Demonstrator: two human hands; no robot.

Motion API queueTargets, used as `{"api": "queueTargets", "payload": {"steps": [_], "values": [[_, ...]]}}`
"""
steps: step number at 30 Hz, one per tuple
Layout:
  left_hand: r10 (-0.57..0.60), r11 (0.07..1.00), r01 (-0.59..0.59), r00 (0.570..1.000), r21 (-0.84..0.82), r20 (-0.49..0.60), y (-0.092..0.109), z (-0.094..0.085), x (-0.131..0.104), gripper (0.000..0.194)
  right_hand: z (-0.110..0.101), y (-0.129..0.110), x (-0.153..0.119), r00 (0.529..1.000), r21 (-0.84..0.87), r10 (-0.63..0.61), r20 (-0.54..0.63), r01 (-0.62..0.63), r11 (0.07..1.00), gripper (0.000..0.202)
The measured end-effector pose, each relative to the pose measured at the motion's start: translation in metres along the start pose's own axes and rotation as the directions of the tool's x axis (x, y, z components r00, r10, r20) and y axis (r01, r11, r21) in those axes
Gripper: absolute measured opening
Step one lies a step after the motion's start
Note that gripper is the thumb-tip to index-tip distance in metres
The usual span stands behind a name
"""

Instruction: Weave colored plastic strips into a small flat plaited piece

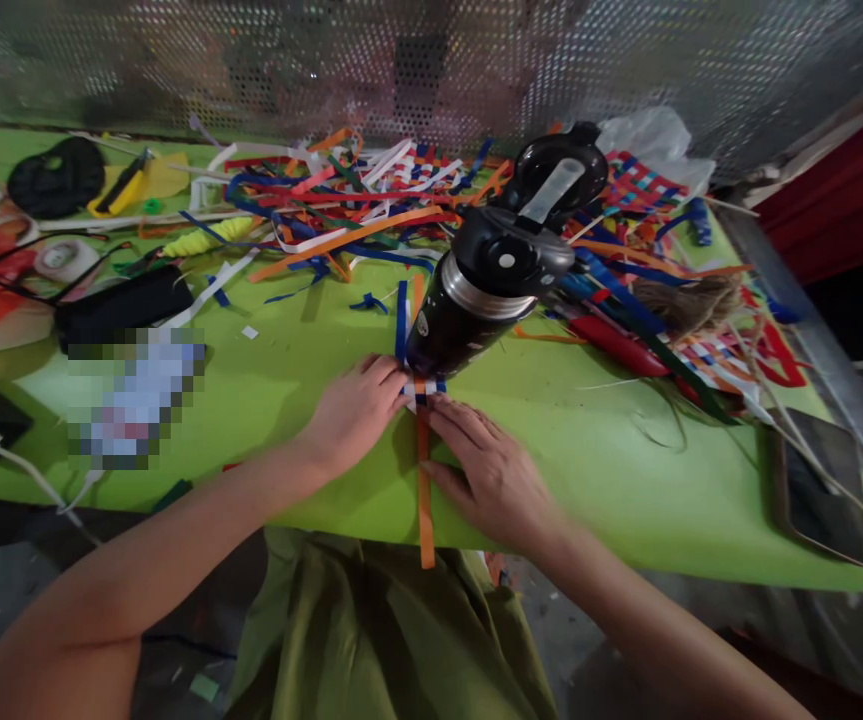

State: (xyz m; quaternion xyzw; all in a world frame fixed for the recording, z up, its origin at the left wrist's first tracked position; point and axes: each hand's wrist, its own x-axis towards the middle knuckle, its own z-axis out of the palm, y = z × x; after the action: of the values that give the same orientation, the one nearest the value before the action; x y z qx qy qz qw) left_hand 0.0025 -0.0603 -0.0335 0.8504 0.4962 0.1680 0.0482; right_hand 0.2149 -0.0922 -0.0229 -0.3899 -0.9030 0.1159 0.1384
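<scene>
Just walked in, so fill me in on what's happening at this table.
A person has both bare hands, left and right, on a small woven piece of colored strips. An orange strip runs from it toward the near edge. A black bottle, lid open, stands right by the fingers, with loose strips heaped behind.

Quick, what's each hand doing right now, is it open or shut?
Left hand: fingers at the woven strips; whether it grips can't be told.
Right hand: open, thumb apart, fingertips at the weave.
</scene>
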Motion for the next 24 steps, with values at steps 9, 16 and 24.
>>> {"api": "queueTargets", "payload": {"steps": [9,16,24], "values": [[0.061,0.991,-0.065,0.997,0.118,0.037,0.005,-0.001,-0.016,0.036,0.000,-0.001,-0.001,0.999,0.016,-0.010,0.035,0.010,1.000,0.055],[0.017,0.993,-0.023,0.999,0.112,0.052,0.004,-0.006,-0.015,0.037,0.001,-0.002,0.004,1.000,0.001,-0.005,0.014,0.005,1.000,0.055],[-0.064,0.998,0.064,0.998,-0.002,-0.025,-0.008,0.000,-0.009,0.032,0.001,-0.002,0.010,0.998,-0.083,-0.013,0.053,0.017,0.996,0.053]]}}
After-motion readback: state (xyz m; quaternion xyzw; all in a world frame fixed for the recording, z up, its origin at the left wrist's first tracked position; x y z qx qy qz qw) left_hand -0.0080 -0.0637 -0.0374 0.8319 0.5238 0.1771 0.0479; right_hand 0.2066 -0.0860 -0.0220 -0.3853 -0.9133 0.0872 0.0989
